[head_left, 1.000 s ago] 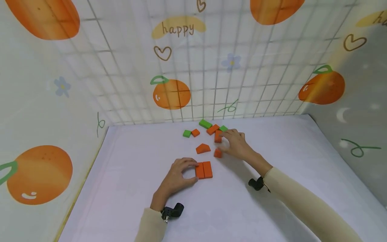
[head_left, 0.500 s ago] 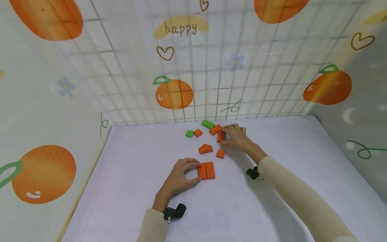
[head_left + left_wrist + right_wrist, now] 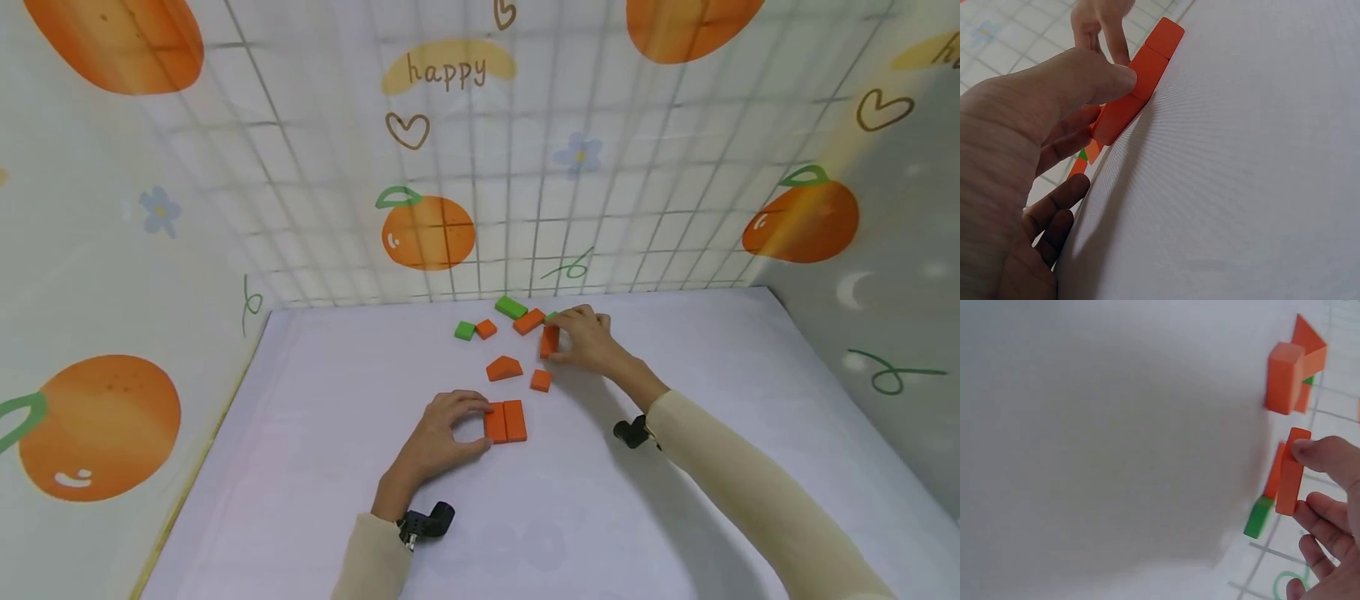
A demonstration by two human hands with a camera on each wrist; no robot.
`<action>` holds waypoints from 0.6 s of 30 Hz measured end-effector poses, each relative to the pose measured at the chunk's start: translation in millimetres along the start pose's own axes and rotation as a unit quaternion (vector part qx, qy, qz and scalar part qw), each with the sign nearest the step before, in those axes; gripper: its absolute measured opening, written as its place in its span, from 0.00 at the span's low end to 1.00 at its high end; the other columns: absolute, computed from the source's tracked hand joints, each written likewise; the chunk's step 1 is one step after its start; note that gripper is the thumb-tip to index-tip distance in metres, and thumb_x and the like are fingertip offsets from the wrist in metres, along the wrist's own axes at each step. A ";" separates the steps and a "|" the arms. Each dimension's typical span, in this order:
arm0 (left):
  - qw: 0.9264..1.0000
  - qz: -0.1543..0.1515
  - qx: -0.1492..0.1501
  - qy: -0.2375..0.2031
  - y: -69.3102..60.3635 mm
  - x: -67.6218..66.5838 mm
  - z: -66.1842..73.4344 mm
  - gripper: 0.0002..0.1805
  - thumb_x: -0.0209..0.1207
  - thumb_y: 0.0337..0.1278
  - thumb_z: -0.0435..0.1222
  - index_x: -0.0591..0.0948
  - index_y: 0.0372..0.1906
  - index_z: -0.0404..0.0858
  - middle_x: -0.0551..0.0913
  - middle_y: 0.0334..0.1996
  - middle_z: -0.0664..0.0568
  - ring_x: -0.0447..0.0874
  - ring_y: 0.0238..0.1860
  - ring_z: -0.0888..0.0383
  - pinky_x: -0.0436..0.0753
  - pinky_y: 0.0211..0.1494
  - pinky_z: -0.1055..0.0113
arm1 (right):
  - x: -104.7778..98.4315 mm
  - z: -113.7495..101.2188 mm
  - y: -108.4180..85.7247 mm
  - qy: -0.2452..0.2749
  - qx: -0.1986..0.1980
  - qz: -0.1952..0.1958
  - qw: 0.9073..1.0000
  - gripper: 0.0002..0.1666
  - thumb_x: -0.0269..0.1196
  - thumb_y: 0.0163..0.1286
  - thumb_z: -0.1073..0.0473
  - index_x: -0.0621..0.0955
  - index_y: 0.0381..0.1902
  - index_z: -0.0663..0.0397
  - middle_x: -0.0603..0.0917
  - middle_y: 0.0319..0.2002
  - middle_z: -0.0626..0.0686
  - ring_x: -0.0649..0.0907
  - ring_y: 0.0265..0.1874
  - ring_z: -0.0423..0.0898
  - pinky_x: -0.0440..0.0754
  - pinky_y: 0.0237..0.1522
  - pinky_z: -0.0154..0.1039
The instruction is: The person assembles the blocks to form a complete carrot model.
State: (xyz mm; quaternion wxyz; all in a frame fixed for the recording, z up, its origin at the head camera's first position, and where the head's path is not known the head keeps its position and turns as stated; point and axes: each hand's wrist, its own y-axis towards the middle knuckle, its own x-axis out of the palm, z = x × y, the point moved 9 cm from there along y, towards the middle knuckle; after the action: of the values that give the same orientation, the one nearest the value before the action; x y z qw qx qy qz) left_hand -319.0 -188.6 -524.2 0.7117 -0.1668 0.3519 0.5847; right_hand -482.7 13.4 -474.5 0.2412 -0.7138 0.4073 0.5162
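Observation:
Two flat orange rectangular blocks lie side by side on the white table; my left hand (image 3: 441,433) pinches the left orange block (image 3: 495,425) between thumb and fingertips at its near and far ends. Against its right side is the other orange block (image 3: 516,421). In the left wrist view my left thumb presses an end of the orange blocks (image 3: 1149,72). Farther back, my right hand (image 3: 590,340) pinches an upright-looking orange block (image 3: 550,342) by its ends, also seen as an orange block (image 3: 1290,484) in the right wrist view. A green block (image 3: 552,317) is partly hidden behind my right fingers.
Between the hands lie an orange block with slanted sides (image 3: 504,368) and a small orange block (image 3: 541,381). Toward the patterned back wall are a long green block (image 3: 511,307), an orange block (image 3: 528,322), a small green block (image 3: 465,331) and a small orange block (image 3: 486,329).
My right hand has closed its thumb and fingers onto the back orange block, which has shifted slightly right. The left hand keeps its place on the paired blocks.

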 end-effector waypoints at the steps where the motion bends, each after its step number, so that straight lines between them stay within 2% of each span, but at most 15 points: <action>1: 1.000 0.001 0.001 0.000 0.3 -0.5 -0.3 0.23 0.69 0.55 0.49 0.82 0.57 0.59 0.73 0.59 0.72 0.65 0.63 0.62 0.66 0.67 0.49 | -3.2 -1.6 -3.3 0.006 -0.005 0.005 1.000 0.34 0.75 0.59 0.49 0.80 0.62 0.51 0.77 0.63 0.56 0.65 0.65 0.58 0.59 0.56 0.60; 9: 1.000 0.002 0.004 0.007 1.4 -1.4 -2.7 0.23 0.69 0.55 0.50 0.81 0.57 0.61 0.73 0.59 0.73 0.64 0.63 0.63 0.67 0.66 0.49 | -20.4 -23.6 -34.2 0.042 -0.051 0.020 0.998 0.34 0.76 0.57 0.53 0.79 0.61 0.51 0.78 0.61 0.55 0.66 0.64 0.57 0.59 0.53 0.59; 13: 1.000 0.003 0.000 0.006 0.7 -0.4 -3.2 0.23 0.69 0.54 0.50 0.81 0.57 0.61 0.73 0.59 0.72 0.65 0.62 0.62 0.68 0.65 0.49 | -21.6 -37.7 -49.8 0.049 -0.070 0.018 0.996 0.32 0.76 0.56 0.55 0.80 0.60 0.51 0.79 0.60 0.53 0.66 0.64 0.56 0.59 0.55 0.59; 18: 1.000 0.002 0.001 0.008 0.5 0.7 -1.3 0.23 0.70 0.54 0.49 0.82 0.57 0.60 0.74 0.59 0.72 0.66 0.62 0.62 0.67 0.66 0.50 | -21.1 -51.1 -65.5 0.051 -0.083 0.019 0.995 0.32 0.76 0.56 0.52 0.81 0.58 0.49 0.80 0.58 0.48 0.67 0.63 0.52 0.60 0.55 0.56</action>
State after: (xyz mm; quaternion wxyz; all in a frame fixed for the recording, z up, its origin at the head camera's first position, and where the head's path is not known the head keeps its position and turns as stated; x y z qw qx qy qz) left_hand -319.9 -188.8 -525.4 0.7078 -0.1696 0.3585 0.5845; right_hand -403.6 17.5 -441.8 0.1501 -0.7487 0.3888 0.5155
